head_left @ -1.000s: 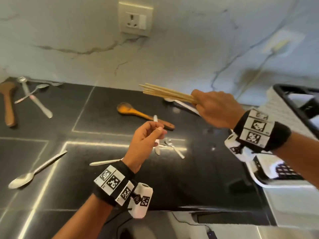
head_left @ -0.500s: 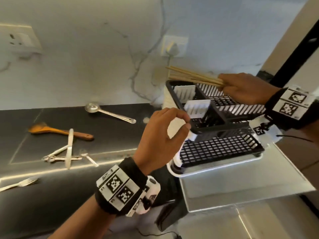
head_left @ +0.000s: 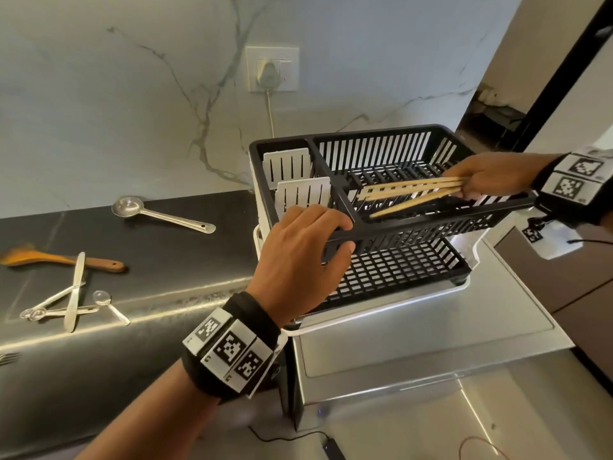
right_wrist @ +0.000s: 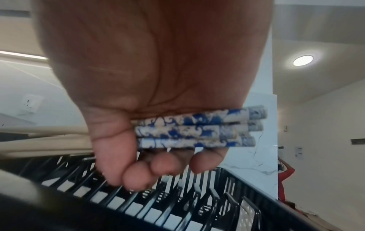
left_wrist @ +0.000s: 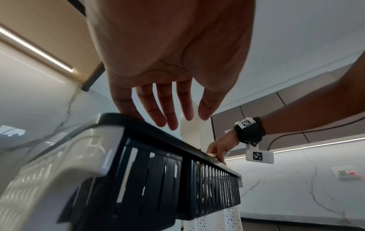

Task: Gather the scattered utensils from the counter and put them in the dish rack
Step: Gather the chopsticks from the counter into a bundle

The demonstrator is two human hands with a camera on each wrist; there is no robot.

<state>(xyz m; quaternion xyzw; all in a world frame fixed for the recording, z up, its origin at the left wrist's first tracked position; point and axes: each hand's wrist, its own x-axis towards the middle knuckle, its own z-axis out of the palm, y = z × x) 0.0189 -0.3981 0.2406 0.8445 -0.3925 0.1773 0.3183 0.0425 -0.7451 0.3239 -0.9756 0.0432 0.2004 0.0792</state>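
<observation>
A black two-tier dish rack [head_left: 398, 270] stands on a steel drainboard at the right. My right hand [head_left: 477, 184] grips a bundle of wooden chopsticks [head_left: 411, 190] low over the upper tier, tips pointing left. Their blue-and-white patterned ends [right_wrist: 197, 129] lie in the curled fingers of my right hand [right_wrist: 158, 156], above the rack's slats [right_wrist: 177, 211]. My left hand [head_left: 335, 237] is at the rack's front rim, fingers above it and thumb below. In the wrist view my left hand [left_wrist: 168, 112] has nearly straight fingers over the rim [left_wrist: 158, 132]. A wooden spoon [head_left: 63, 258], steel ladle [head_left: 159, 214], knife [head_left: 74, 290] and small spoons [head_left: 109, 305] lie on the counter.
White cutlery dividers [head_left: 292, 167] fill the rack's left compartment. A wall socket with a plug [head_left: 272, 69] and its cord are behind the rack. The steel drainboard [head_left: 431, 336] extends toward me. A fork [head_left: 6, 358] shows at the far left edge.
The view swung right from the counter to the rack. My right hand carried the chopsticks over the rack and lowered them into the upper tier. My left hand reached to the rack's front rim.
</observation>
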